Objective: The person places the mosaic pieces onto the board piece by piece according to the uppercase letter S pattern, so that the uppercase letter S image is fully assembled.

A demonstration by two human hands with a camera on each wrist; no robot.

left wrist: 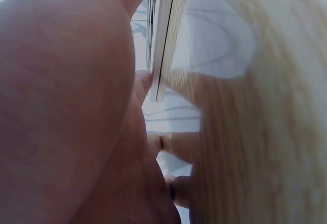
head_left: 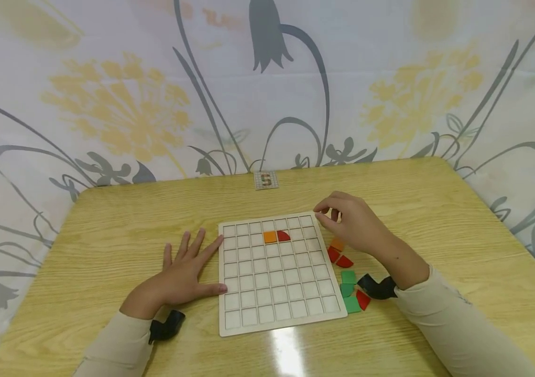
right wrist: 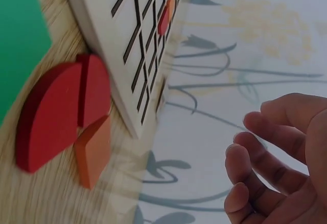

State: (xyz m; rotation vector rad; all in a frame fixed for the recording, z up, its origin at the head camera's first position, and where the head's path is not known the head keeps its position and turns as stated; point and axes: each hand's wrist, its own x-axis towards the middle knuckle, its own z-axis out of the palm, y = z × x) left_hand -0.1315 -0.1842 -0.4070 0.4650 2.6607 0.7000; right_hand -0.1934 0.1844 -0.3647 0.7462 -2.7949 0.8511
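A pale wooden board (head_left: pixel 276 311) with a grid of square recesses lies on the table. In its upper rows sit an orange square tile (head_left: pixel 270 237) and, just right of it, a red tile with one rounded side (head_left: pixel 284 235). My left hand (head_left: pixel 177 283) lies spread on the table, its thumb and index fingertip at the board's left edge. Over the board's upper right corner is my right hand (head_left: pixel 354 222), raised with loosely bent fingers. The right wrist view shows that hand (right wrist: pixel 281 157) with nothing between thumb and fingertips.
Along the board's right side lie loose tiles: an orange one (head_left: pixel 337 244), several red ones (head_left: pixel 345 261) and several green ones (head_left: pixel 352 305). A small gridded card (head_left: pixel 266 180) with a figure on it lies at the table's back edge. Behind the table hangs a flower-patterned cloth (head_left: pixel 229 94).
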